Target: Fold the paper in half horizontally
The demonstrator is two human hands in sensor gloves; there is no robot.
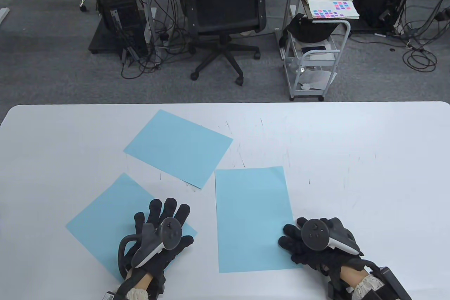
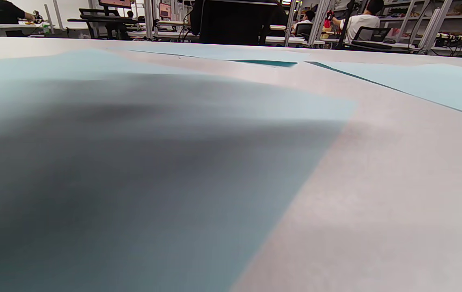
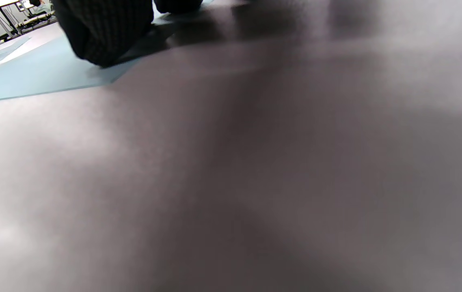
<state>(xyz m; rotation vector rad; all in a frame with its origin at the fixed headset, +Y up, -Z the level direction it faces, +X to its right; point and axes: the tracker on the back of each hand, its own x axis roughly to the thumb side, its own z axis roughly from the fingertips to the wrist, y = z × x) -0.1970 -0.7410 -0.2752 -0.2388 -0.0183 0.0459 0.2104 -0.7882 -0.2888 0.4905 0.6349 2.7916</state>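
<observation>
- Evidently, three light-blue sheets lay flat and unfolded on the white counter (image 1: 351,159), none of them overlapping.
- The middle sheet (image 1: 252,219) looked like the one to be folded; it sat near the front edge with its long axis running away from the person, roughly square to the counter.
- The right hand (image 1: 316,242) rested at that sheet's near right corner, fingers (image 1: 289,231) pointing left and just over the right edge; the right wrist view showed a gloved fingertip (image 3: 105,36) down on the blue corner. They seemed loosely bent, neither pinching nor lifting the paper.
- The left hand (image 1: 160,233) lay flat with fingers spread apart on the left sheet (image 1: 116,215), which sat turned at an angle, pressing it down and gripping nothing.
- So the target lay to the left of the right hand and to the right of the left hand, between the two, with the right hand clearly nearer and already touching.
- In my judgement, the fold had not yet begun; bringing the near short edge up to the far one would halve the sheet across its long axis.
- The far sheet (image 1: 179,148) lay tilted and well apart from both hands.
</observation>
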